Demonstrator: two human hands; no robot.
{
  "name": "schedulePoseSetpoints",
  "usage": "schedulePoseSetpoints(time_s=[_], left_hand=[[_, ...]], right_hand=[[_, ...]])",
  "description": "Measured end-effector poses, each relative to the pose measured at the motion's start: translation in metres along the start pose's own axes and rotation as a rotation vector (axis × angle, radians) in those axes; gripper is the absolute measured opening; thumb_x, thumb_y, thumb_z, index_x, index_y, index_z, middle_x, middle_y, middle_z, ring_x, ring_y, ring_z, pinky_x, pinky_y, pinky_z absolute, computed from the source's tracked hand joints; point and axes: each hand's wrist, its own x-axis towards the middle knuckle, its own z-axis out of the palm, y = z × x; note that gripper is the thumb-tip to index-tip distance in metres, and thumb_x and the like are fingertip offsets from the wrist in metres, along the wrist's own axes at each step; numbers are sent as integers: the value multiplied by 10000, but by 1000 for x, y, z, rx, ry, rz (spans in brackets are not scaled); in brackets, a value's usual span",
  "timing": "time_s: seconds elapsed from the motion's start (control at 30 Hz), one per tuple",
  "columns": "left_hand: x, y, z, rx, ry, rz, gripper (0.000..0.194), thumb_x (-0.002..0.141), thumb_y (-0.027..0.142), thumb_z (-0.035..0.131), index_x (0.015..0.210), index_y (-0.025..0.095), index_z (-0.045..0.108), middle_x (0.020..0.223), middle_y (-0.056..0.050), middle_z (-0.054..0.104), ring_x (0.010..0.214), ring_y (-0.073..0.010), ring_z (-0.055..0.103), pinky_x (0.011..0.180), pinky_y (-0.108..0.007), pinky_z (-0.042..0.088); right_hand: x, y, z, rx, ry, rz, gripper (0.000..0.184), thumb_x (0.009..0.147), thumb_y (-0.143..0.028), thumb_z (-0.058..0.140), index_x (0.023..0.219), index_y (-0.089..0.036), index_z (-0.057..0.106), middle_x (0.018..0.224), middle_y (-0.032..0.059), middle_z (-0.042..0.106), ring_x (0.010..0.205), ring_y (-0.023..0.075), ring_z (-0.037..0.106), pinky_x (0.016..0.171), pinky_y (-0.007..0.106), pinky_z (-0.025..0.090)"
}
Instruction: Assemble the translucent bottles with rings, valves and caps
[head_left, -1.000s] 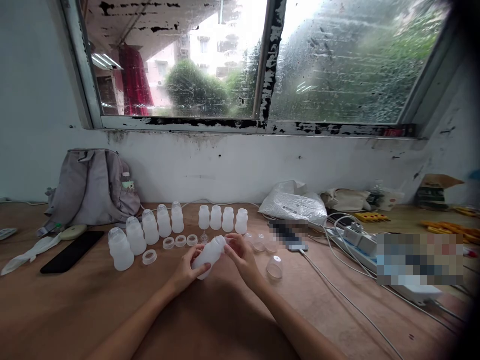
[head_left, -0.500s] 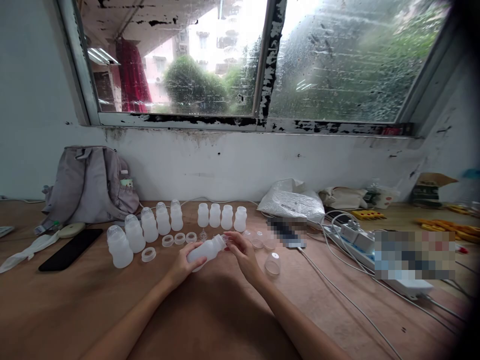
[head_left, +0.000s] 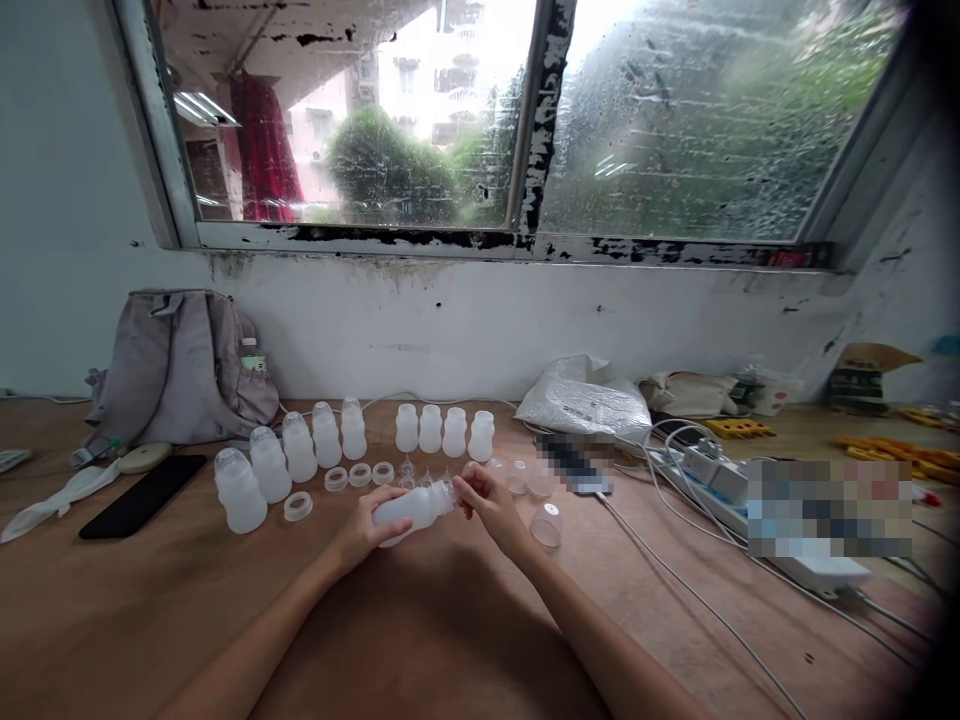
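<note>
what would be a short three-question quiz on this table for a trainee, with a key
1. Count: how many capped bottles stand in the row nearest the backpack?
2. True or false: the left hand holds its bottle upright.
3. Pick one: the right hand is at the held bottle's a) base, b) middle, c) top end.

Key: 1. five; 2. false, it is tilted far over; 3. c.

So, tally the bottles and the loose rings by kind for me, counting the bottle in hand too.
Standing bottles with clear caps: 5
Standing bottles without caps: 4
Bottle held in the left hand: 1
Loose rings: 4
Total: 14
</note>
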Motion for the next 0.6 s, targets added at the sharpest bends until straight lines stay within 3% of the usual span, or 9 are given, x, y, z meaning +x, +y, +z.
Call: schedulePoseSetpoints(time_s=[0.17, 0.3, 0.47, 0.6], left_hand=[[-1, 2, 0, -16, -91, -10, 389, 682, 384, 589, 1007, 170, 600, 962, -53, 593, 852, -203, 543, 744, -272, 412], [-1, 3, -1, -16, -99, -37, 372, 685, 383, 588, 984, 163, 610, 933, -51, 608, 829, -201, 546, 720, -268, 413], [0, 3, -4, -16, -88, -46, 350, 688, 379, 582, 954, 154, 623, 919, -51, 618, 831, -202, 544, 735, -268, 404], [0, 2, -5, -18, -93, -58, 358, 690, 393, 571, 939, 141, 622, 899, -48, 618, 829, -203, 540, 721, -262, 407]], right_hand=[[1, 6, -2, -170, -51, 33, 457, 793, -477, 441, 453, -189, 342, 379, -59, 325, 343, 64, 303, 354, 207, 204], [0, 4, -2, -244, -23, 16, 474, 837, -454, 357, 447, -186, 372, 404, -37, 370, 383, 79, 344, 386, 213, 245], [-1, -3, -5, -223, -56, -8, 329, 784, -387, 483, 532, -192, 402, 438, -53, 398, 401, 82, 367, 388, 201, 268], [1, 0, -5, -266, -104, 6, 377, 803, -415, 443, 506, -186, 399, 408, -51, 376, 382, 76, 346, 389, 206, 257]])
